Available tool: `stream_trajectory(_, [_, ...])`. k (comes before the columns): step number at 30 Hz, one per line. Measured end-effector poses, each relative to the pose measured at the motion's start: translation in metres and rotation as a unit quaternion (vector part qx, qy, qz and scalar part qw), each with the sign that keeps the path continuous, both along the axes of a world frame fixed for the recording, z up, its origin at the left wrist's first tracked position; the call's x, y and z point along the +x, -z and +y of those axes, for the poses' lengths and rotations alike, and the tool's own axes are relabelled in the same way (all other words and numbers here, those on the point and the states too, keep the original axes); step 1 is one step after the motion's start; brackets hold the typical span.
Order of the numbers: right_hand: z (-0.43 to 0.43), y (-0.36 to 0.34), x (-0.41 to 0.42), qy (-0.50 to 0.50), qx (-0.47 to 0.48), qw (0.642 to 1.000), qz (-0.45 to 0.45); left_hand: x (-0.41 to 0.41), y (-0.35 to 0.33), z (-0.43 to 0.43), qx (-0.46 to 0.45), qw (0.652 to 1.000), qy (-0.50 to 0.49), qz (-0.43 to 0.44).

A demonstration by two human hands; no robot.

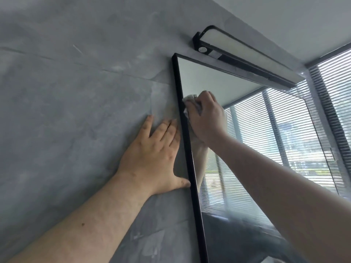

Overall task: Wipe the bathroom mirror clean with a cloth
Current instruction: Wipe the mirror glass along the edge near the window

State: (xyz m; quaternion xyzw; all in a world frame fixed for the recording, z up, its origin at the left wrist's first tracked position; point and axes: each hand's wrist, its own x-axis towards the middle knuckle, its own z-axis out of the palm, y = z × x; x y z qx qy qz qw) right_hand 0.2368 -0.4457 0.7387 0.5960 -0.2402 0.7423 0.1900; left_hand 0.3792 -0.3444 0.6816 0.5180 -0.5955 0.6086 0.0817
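A black-framed mirror [247, 130] hangs on a grey wall and reflects window blinds. My right hand [206, 118] grips a crumpled white cloth [190, 98] and presses it against the glass near the mirror's upper left corner, close to the frame. Most of the cloth is hidden under that hand. My left hand [152, 156] lies flat on the wall just left of the frame, fingers straight, thumb touching the frame's edge.
A black bar lamp [245, 56] juts out from the wall right above the mirror's top edge. A window with horizontal blinds [334, 88] stands at the right. The grey marbled wall [76, 111] fills the left side.
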Motion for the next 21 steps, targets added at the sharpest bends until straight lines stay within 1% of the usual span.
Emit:
stream_trajectory(3, [0.002, 0.010, 0.000, 0.000, 0.014, 1.000, 0.002, -0.001, -0.008, 0.005, 0.005, 1.000, 0.014, 0.008])
stream_trajectory(6, [0.003, 0.023, -0.002, 0.002, 0.028, 0.999, 0.015, -0.002, -0.040, 0.009, 0.001, 0.997, 0.070, -0.022])
stream_trajectory(8, [0.000, 0.029, -0.004, 0.006, 0.025, 0.999, 0.021, 0.000, -0.062, 0.009, -0.018, 0.995, 0.093, -0.009])
stream_trajectory(11, [-0.003, 0.030, -0.006, 0.010, 0.017, 1.000, 0.020, 0.002, -0.070, 0.001, -0.046, 0.996, 0.074, -0.001])
stream_trajectory(17, [-0.003, 0.029, -0.005, 0.012, 0.005, 1.000, 0.014, 0.002, -0.066, -0.005, -0.053, 0.998, 0.016, -0.008])
stream_trajectory(21, [0.000, 0.010, -0.003, 0.015, -0.002, 1.000, 0.013, 0.003, -0.065, -0.007, -0.057, 0.998, 0.006, -0.010])
